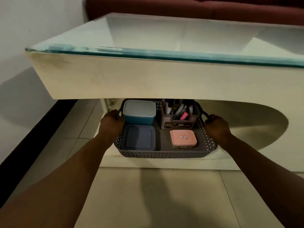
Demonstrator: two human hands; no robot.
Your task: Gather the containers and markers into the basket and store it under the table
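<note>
While hands (164, 125) grip, basket (164, 154) under table (148, 83)

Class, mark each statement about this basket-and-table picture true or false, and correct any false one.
1. Both hands, left hand and right hand, grip the grey perforated plastic basket by its side handles. True.
2. The small pink square lidded container stands on the glass tabletop. False: it lies in the basket.
3. The pale marker holder sits in the basket's far right part. True.
4. The blue tub with the white lid is open. False: its lid is on.
</note>
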